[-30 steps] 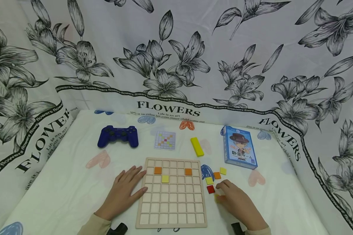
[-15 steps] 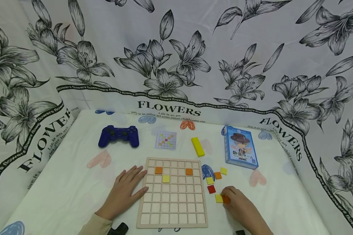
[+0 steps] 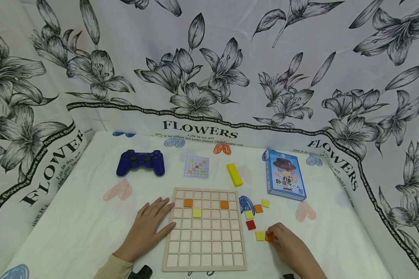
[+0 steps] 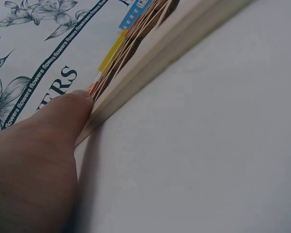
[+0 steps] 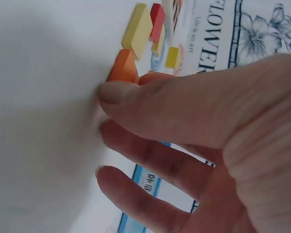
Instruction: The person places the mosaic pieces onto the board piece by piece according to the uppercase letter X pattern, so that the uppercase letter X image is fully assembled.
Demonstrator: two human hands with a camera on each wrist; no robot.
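Observation:
A wooden grid board (image 3: 206, 240) lies on the cloth, holding two orange tiles (image 3: 188, 203) and a yellow tile (image 3: 197, 212) in its upper cells. Spread along the board's left edge, my left hand (image 3: 144, 230) touches the frame with fingertips and thumb. To the right of the board, my right hand (image 3: 290, 248) pinches an orange tile (image 5: 123, 68) between thumb and index finger, low over the cloth. Close beside that tile is a yellow tile (image 3: 260, 235). Further up lie a red tile (image 3: 251, 224), two more yellow tiles (image 3: 249, 214) and an orange tile (image 3: 258, 208).
Behind the board are a blue game controller (image 3: 141, 162), a small card (image 3: 196, 167) with a coloured grid, and a yellow block (image 3: 234, 174). A blue box (image 3: 286, 175) lies at the back right. A flower-printed curtain (image 3: 209, 77) closes off the back and sides.
My right hand has moved right and down off the yellow tile, uncovering it, and now pinches an orange tile just beside it. My left hand has stayed at the board's edge.

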